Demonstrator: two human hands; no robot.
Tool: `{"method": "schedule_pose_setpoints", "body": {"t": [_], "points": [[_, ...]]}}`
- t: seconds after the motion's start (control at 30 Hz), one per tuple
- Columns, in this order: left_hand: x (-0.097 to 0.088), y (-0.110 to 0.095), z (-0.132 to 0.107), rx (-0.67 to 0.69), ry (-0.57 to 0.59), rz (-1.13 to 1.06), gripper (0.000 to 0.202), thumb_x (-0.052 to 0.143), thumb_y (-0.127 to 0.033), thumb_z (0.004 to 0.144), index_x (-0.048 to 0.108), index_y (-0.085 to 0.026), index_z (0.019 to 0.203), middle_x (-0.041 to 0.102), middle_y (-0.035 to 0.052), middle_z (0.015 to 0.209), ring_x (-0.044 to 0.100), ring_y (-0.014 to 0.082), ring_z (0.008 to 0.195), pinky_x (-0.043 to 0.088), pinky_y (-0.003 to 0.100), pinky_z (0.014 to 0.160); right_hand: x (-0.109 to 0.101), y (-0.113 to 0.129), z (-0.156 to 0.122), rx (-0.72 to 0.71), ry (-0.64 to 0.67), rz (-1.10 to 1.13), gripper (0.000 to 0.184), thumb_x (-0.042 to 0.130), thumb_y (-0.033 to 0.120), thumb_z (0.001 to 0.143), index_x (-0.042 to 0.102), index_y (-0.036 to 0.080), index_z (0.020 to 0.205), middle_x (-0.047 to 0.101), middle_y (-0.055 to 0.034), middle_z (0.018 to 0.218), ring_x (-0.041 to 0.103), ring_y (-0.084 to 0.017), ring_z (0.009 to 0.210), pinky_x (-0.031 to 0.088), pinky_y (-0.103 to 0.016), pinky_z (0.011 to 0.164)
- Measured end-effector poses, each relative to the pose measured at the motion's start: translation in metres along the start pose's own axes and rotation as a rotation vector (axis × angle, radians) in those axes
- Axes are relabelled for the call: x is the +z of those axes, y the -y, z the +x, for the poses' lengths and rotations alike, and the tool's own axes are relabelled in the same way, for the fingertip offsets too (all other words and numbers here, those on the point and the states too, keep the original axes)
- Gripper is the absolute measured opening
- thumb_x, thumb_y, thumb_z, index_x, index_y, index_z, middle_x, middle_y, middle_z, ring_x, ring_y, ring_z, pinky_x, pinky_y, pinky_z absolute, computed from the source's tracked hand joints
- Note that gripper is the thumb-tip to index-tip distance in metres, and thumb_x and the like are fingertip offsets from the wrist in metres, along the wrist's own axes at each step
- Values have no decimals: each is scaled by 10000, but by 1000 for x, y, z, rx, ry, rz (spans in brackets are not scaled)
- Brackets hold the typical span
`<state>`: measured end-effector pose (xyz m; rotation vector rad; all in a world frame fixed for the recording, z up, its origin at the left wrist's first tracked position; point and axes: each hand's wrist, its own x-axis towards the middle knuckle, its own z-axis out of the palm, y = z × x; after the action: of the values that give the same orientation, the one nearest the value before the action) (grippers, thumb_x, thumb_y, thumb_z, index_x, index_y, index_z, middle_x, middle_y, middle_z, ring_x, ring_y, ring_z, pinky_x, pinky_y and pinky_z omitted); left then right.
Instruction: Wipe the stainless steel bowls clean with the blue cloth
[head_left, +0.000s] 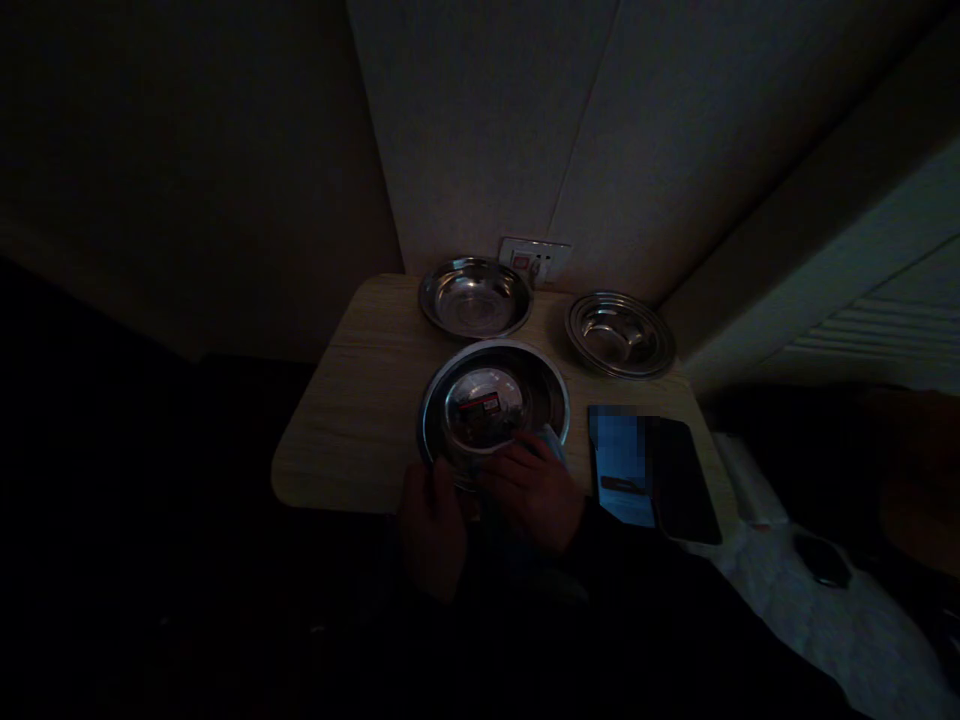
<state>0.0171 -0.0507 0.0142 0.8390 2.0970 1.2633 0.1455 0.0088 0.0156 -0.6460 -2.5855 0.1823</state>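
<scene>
A round stainless steel basin (557, 385) stands at the near edge of the small wooden table. Inside it lies a small dark packet with a red edge and a pale label (480, 405). My left hand (433, 525) is closed, its fingertips at the basin's near left rim; what they pinch is too dark to see. Over the near right rim my right hand (534, 492) curls its fingers on a thin pale bluish sheet (553, 442), whose material I cannot make out. Part of the near rim is hidden behind both hands.
Behind are a shallow steel bowl (476, 300) and a stack of steel bowls (621, 335). To the right lie a lit phone (621, 460) and a dark phone-like slab (686, 480). A socket (534, 260) sits on the wall above the table (345, 400). White quilted bedding (810, 630) lies right.
</scene>
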Motion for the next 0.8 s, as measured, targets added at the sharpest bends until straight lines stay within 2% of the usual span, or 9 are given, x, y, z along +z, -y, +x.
{"method": "schedule_pose_setpoints", "body": {"t": [0.1, 0.3, 0.4, 0.47, 0.53, 0.63, 0.73, 0.8], "points": [[-2, -2, 2, 15, -28, -1, 269, 419, -434, 825, 442, -220, 664, 505, -38, 533, 493, 125, 512, 367, 242, 514, 1, -1, 1, 1, -7, 0, 142, 508, 172, 855, 625, 191, 934, 683, -26, 914, 564, -186, 888, 334, -412, 959], [-1, -8, 4, -73, 24, -43, 293, 405, -464, 818, 444, -222, 659, 491, -43, 473, 475, 127, 451, 362, 248, 477, 0, 0, 2, 6, -20, -31, 152, 500, 153, 853, 633, 181, 922, 682, -47, 893, 570, -197, 862, 375, -420, 934], [-1, -6, 7, -15, -31, 21, 280, 420, -445, 811, 460, -214, 657, 529, -22, 567, 503, 134, 545, 375, 255, 532, 8, 10, 12, 56, -97, 21, 161, 483, 181, 876, 635, 163, 924, 683, -54, 892, 567, -186, 863, 434, -345, 881], [-2, -5, 10, -8, -57, 39, 288, 425, -451, 809, 463, -212, 651, 528, -21, 575, 500, 136, 561, 372, 258, 544, 12, 10, 11, 40, -119, 19, 171, 470, 186, 889, 632, 171, 945, 688, -43, 919, 573, -178, 868, 439, -337, 882], [-4, -5, 13, -55, -34, 12, 318, 413, -481, 812, 449, -216, 640, 495, -37, 498, 473, 132, 496, 359, 259, 515, 11, 2, 3, -23, -110, -36, 186, 453, 175, 900, 627, 188, 965, 693, -30, 955, 583, -173, 883, 413, -367, 926], [-8, -9, 17, -96, 9, -19, 356, 407, -510, 812, 421, -220, 606, 445, -53, 409, 431, 125, 427, 334, 254, 479, -3, -18, -15, -56, -89, -146, 210, 439, 147, 905, 626, 198, 987, 692, -32, 1004, 587, -186, 944, 361, -426, 980], [-16, -14, 22, -97, 16, 18, 366, 423, -519, 805, 436, -214, 604, 457, -50, 427, 433, 123, 444, 317, 253, 475, -23, -29, -25, 69, -148, -120, 224, 441, 144, 897, 629, 187, 1011, 687, -63, 1024, 587, -205, 981, 354, -458, 988], [-21, -15, 26, -123, 6, 33, 373, 425, -532, 803, 452, -210, 618, 469, -47, 451, 443, 123, 462, 316, 252, 478, -35, -29, -26, 290, -262, 38, 231, 438, 173, 897, 628, 187, 1028, 685, -75, 1015, 601, -198, 964, 413, -420, 939]]}}
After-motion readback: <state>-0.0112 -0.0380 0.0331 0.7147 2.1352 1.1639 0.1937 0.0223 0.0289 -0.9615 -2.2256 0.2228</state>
